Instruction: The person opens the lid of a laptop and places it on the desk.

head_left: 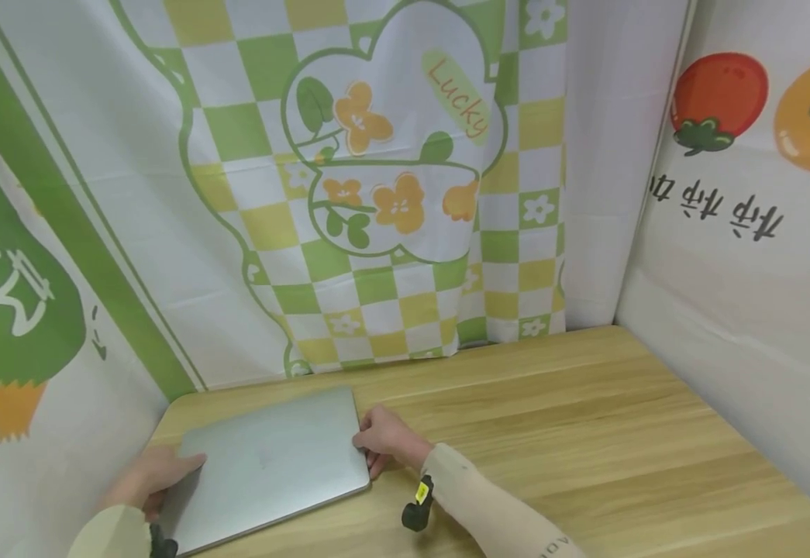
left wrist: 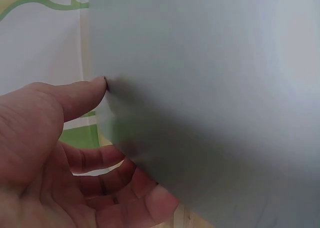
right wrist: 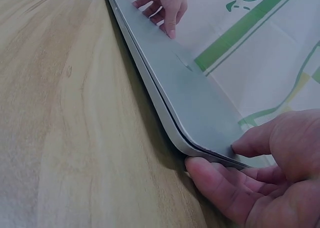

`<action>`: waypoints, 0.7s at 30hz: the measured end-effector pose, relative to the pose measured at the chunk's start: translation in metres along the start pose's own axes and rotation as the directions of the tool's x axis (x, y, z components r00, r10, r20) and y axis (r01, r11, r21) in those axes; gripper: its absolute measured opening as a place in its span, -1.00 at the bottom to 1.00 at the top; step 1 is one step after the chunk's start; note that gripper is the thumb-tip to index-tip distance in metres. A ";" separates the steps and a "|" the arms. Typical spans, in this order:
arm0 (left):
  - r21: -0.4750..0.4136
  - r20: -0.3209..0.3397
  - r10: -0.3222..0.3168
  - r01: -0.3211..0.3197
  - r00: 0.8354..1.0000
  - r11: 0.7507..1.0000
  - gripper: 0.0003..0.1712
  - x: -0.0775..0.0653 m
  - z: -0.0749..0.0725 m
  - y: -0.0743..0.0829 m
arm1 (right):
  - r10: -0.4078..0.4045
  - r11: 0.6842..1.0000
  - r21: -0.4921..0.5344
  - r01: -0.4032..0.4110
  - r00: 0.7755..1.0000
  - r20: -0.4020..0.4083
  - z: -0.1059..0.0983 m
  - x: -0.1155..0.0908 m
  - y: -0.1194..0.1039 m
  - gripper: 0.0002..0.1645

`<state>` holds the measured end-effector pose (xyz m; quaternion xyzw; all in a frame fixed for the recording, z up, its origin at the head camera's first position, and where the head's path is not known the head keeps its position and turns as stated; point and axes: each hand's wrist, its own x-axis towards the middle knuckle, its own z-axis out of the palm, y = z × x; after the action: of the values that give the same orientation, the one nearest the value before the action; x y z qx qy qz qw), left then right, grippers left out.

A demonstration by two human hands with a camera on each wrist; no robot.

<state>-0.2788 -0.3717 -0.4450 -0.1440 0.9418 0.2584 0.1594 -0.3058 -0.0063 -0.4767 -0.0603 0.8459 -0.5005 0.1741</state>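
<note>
A closed silver laptop (head_left: 272, 457) lies low over the left part of the wooden table, between both hands. My left hand (head_left: 156, 473) grips its left edge; in the left wrist view the thumb rests on the lid (left wrist: 210, 88) and the fingers curl beneath. At the opposite edge my right hand (head_left: 385, 438) holds the laptop, thumb on top and fingers under the rim, as the right wrist view shows. A thin dark seam runs between lid and base (right wrist: 150, 88), with a shadow on the wood below.
The wooden table (head_left: 551, 434) reaches out to the right. Behind it hangs a green and yellow checked cloth (head_left: 391, 294) with flowers. Printed white sheets stand at the left (head_left: 125, 341) and right (head_left: 725, 294). A black wrist strap (head_left: 417, 508) sits by the right sleeve.
</note>
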 end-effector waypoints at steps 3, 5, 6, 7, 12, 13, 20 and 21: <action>0.021 -0.012 0.002 -0.002 1.000 1.000 -0.15 0.001 0.001 0.001 | -0.003 1.000 -0.011 0.003 1.000 0.000 -0.001 -0.001 0.000 -0.82; 0.024 -0.021 0.002 -0.002 1.000 1.000 -0.17 0.000 0.002 0.002 | -0.009 1.000 -0.022 0.009 1.000 -0.004 -0.002 -0.002 -0.001 -0.83; 0.019 -0.026 0.005 -0.005 1.000 1.000 -0.18 -0.001 0.002 0.003 | -0.012 1.000 -0.026 0.012 1.000 -0.005 -0.003 -0.002 -0.001 -0.84; 0.010 -0.026 0.006 -0.006 1.000 1.000 -0.18 -0.001 0.003 0.003 | -0.015 0.999 -0.028 0.015 1.000 -0.006 -0.004 -0.003 -0.001 -0.84; -0.024 -0.016 -0.012 0.011 1.000 1.000 -0.13 -0.003 0.006 0.004 | -0.024 0.999 -0.039 0.023 1.000 -0.011 -0.006 -0.005 0.000 -0.85; -0.020 -0.014 -0.015 0.014 1.000 1.000 -0.11 -0.003 0.007 0.005 | -0.026 0.999 -0.038 0.025 1.000 -0.015 -0.007 -0.006 0.000 -0.85; 0.007 -0.014 0.010 -0.010 1.000 1.000 -0.10 -0.003 0.009 0.005 | -0.030 0.999 -0.038 0.029 0.999 -0.022 -0.008 -0.004 0.007 -0.86; 0.012 -0.012 0.011 -0.011 1.000 1.000 -0.10 -0.004 0.009 0.006 | -0.030 0.999 -0.034 0.029 0.999 -0.022 -0.009 -0.004 0.007 -0.87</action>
<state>-0.2754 -0.3616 -0.4484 -0.1395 0.9451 0.2529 0.1531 -0.3049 0.0054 -0.4784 -0.0702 0.8552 -0.4892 0.1560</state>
